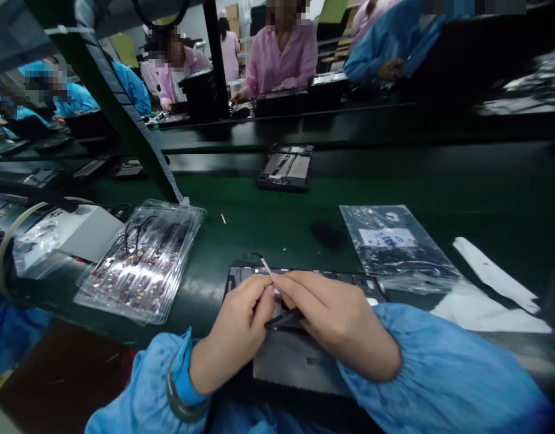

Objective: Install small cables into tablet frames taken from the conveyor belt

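My left hand [234, 328] and my right hand [335, 319] meet over a dark flat device [299, 355] that lies open at the near edge of the green bench. The fingers of both hands are pinched together. Between the fingertips a thin pale stick with a dark wire end [263, 262] pokes up and away. My right hand also holds a dark slim tool [284, 319] under its fingers. Both arms wear blue sleeves; the left wrist has a grey strap.
A clear blister tray of small cable parts [141, 262] lies to the left. A clear bag with a label [395, 241] and white paper sheets [489, 295] lie to the right. Another open device [286, 167] sits further back. Several people in pink and blue sit across the bench.
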`<state>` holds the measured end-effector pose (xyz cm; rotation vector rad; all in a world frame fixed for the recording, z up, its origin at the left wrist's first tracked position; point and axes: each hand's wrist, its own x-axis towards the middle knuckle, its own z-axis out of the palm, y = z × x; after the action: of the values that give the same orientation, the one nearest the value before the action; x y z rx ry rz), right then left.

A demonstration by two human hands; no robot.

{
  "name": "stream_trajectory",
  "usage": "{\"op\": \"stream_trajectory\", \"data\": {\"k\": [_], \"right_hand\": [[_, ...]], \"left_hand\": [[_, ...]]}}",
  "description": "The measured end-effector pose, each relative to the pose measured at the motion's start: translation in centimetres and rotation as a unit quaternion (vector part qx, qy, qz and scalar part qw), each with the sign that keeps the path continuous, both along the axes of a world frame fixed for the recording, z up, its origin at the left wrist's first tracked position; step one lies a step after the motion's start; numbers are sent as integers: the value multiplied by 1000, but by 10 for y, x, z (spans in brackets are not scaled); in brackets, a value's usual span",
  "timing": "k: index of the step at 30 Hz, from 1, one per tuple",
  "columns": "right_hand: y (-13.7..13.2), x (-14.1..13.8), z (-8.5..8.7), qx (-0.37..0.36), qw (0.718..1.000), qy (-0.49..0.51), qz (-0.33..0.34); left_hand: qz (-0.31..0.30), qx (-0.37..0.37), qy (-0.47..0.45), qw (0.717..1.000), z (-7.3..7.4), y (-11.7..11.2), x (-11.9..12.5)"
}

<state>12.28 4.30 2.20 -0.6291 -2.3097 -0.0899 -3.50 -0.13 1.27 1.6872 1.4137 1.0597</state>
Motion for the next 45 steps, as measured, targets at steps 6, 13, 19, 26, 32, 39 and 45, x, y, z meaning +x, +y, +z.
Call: {"op": "stream_trajectory", "data": {"k": [6,13,19,26,32,39,45], "right_hand": [[-2,10,4,-70,990,84,-93],[-6,11,1,-142,985,101,-15],[7,-4,13,-471,841,259,-65],[-7,-11,3,-221,962,156,-33],[-18,-16,-5,-131,988,86,-5],[0,18,22,-380,907,149,-107],[-10,5,8,-193,970,126,-72]], "left_hand": [[50,-169,-234,956,3,2,-6],[4,-266,-461,846,10,1,-2],[-12,-183,-281,942,1,-1,6],[179,253,59,949,-2,-2,2],[182,238,61,952,-6,-2,6],[262,119,33,957,2,-24,-44],[233,124,35,964,-2,-44,-36]]}}
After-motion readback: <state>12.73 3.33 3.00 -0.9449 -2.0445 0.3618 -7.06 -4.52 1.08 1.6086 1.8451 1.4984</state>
